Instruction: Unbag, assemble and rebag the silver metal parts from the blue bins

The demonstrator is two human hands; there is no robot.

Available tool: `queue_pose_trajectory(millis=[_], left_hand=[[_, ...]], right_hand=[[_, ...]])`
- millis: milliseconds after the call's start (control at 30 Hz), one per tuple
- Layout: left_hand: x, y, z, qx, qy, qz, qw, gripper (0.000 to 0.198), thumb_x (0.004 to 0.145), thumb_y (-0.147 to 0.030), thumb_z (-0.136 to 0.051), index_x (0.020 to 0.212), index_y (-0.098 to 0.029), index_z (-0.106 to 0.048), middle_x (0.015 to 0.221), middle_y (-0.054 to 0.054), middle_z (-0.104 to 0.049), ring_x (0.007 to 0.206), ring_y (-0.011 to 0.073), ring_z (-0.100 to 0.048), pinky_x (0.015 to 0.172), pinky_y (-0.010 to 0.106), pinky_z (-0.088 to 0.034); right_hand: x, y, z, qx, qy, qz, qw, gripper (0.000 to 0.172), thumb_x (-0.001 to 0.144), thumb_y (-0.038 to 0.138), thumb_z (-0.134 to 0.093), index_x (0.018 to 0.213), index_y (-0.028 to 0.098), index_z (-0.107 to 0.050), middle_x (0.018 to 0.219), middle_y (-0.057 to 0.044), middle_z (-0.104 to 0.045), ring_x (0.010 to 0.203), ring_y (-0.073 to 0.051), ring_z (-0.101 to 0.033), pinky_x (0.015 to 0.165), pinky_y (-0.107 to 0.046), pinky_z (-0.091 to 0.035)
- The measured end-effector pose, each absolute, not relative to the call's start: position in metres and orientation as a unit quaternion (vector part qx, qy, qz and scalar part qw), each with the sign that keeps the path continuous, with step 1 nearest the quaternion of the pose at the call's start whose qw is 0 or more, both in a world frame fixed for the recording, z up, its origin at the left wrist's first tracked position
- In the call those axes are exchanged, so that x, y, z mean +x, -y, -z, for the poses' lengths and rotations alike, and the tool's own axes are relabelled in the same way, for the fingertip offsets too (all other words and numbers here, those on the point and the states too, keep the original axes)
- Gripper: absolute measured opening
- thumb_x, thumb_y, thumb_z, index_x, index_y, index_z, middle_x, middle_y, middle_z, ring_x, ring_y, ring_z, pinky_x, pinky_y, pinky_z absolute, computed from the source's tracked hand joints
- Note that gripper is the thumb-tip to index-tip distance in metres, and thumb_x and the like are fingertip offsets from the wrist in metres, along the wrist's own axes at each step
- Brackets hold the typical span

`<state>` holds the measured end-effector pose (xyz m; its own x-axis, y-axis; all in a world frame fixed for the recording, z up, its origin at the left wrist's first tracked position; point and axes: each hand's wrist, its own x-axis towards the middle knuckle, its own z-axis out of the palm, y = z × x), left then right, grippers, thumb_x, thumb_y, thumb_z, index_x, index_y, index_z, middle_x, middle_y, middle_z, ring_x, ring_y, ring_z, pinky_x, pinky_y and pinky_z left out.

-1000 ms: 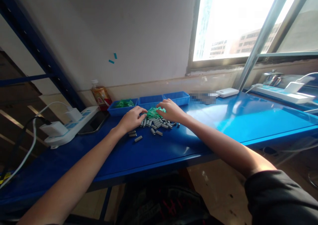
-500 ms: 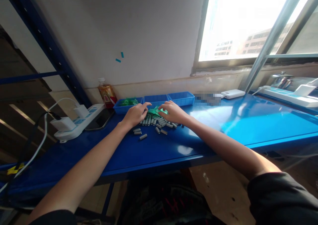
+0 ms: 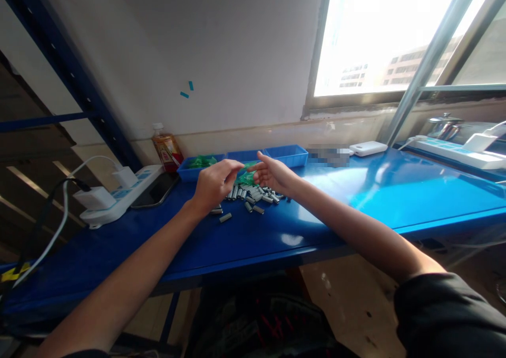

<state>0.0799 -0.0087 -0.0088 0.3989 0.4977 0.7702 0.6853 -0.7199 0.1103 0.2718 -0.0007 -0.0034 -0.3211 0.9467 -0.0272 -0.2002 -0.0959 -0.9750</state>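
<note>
My left hand (image 3: 213,185) is closed in a pinch above the pile, with a thin strip of green film (image 3: 250,165) at its fingertips. Facing it, my right hand (image 3: 274,175) is open, thumb raised and apart from the loosely curved fingers, close to the strip's other end. Below both hands lies a heap of small silvery cylinders (image 3: 258,194), which look like battery cells. More crumpled green film (image 3: 245,179) rests on top of the heap. A single cylinder (image 3: 225,218) lies nearer to me, and others are partly hidden by my left hand.
Behind my hands stand three joined blue bins (image 3: 287,157), the left one holding green film pieces (image 3: 201,161). Leftward are a bottle (image 3: 166,148), a dark phone (image 3: 155,191) and a power strip (image 3: 118,197) with chargers. At right are a white device (image 3: 368,148) and another power strip (image 3: 454,152).
Both hands have risen slightly off the heap. My left fingers have closed to a pinch with a green strip, and my right hand has turned and opened, thumb up.
</note>
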Motion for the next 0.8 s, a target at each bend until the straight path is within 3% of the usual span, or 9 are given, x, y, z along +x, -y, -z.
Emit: queue_pose_trajectory(millis=[133, 233, 367, 433, 500, 633, 733, 800], left_hand=[[0.082, 0.007, 0.01, -0.846, 0.359, 0.388, 0.067, 0.026, 0.091, -0.034, -0.046, 0.101, -0.02, -0.066, 0.103, 0.007, -0.069, 0.094, 0.0208, -0.063, 0.085, 0.029, -0.044], [0.083, 0.001, 0.01, -0.831, 0.414, 0.371, -0.032, 0.03, 0.086, -0.043, -0.053, 0.097, -0.019, -0.067, 0.088, 0.005, -0.071, 0.076, 0.0203, -0.064, 0.072, 0.028, -0.045], [0.08, -0.007, 0.01, -0.739, 0.476, 0.397, -0.263, 0.058, 0.083, -0.066, -0.04, 0.077, -0.016, -0.069, 0.068, 0.006, -0.068, 0.052, 0.0157, -0.055, 0.056, 0.027, -0.041], [0.077, -0.011, 0.01, -0.682, 0.478, 0.41, -0.371, 0.067, 0.08, -0.073, -0.035, 0.071, -0.014, -0.067, 0.065, 0.008, -0.066, 0.048, 0.0136, -0.051, 0.053, 0.026, -0.039], [0.075, -0.012, 0.009, -0.64, 0.485, 0.412, -0.43, 0.065, 0.076, -0.074, -0.041, 0.069, -0.013, -0.065, 0.067, 0.009, -0.067, 0.048, 0.0124, -0.049, 0.051, 0.024, -0.038], [0.074, -0.013, 0.009, -0.643, 0.512, 0.397, -0.408, 0.045, 0.068, -0.059, -0.065, 0.07, -0.014, -0.064, 0.07, 0.006, -0.067, 0.047, 0.0101, -0.047, 0.05, 0.023, -0.036], [0.074, -0.012, 0.011, -0.67, 0.502, 0.43, -0.337, 0.037, 0.073, -0.052, -0.063, 0.077, -0.015, -0.063, 0.07, 0.003, -0.064, 0.05, 0.0116, -0.05, 0.051, 0.024, -0.039], [0.074, -0.009, 0.011, -0.706, 0.486, 0.465, -0.223, 0.033, 0.079, -0.049, -0.059, 0.083, -0.017, -0.062, 0.074, 0.003, -0.064, 0.057, 0.0143, -0.055, 0.057, 0.026, -0.043]], right_hand=[[0.273, -0.004, 0.008, -0.418, 0.546, -0.524, 0.502, 0.018, 0.082, 0.026, -0.057, 0.07, 0.014, -0.058, 0.057, -0.001, -0.056, 0.05, -0.011, -0.051, 0.049, -0.022, -0.038], [0.274, -0.007, 0.013, -0.443, 0.642, -0.336, 0.528, 0.011, 0.079, 0.024, -0.057, 0.073, 0.014, -0.059, 0.059, 0.001, -0.056, 0.056, -0.011, -0.052, 0.055, -0.023, -0.039], [0.275, -0.002, 0.017, -0.393, 0.771, -0.074, 0.496, 0.014, 0.083, 0.022, -0.052, 0.087, 0.016, -0.065, 0.074, -0.002, -0.059, 0.069, -0.013, -0.053, 0.067, -0.026, -0.041], [0.274, 0.004, 0.017, -0.35, 0.819, -0.001, 0.455, 0.019, 0.087, 0.022, -0.048, 0.091, 0.017, -0.066, 0.084, -0.005, -0.059, 0.078, -0.015, -0.053, 0.073, -0.027, -0.042], [0.273, 0.008, 0.017, -0.327, 0.844, 0.032, 0.424, 0.022, 0.09, 0.023, -0.046, 0.094, 0.019, -0.068, 0.089, -0.007, -0.058, 0.085, -0.018, -0.052, 0.077, -0.028, -0.042], [0.272, 0.011, 0.016, -0.326, 0.855, 0.05, 0.4, 0.022, 0.086, 0.018, -0.051, 0.095, 0.021, -0.071, 0.092, -0.007, -0.057, 0.089, -0.02, -0.049, 0.082, -0.032, -0.042], [0.271, 0.008, 0.014, -0.379, 0.83, -0.008, 0.41, 0.018, 0.079, 0.016, -0.057, 0.089, 0.019, -0.072, 0.089, -0.006, -0.059, 0.089, -0.02, -0.051, 0.085, -0.033, -0.041], [0.27, 0.007, 0.012, -0.421, 0.793, -0.126, 0.422, 0.016, 0.081, 0.024, -0.058, 0.082, 0.015, -0.072, 0.08, -0.005, -0.062, 0.081, -0.019, -0.055, 0.079, -0.031, -0.043]])
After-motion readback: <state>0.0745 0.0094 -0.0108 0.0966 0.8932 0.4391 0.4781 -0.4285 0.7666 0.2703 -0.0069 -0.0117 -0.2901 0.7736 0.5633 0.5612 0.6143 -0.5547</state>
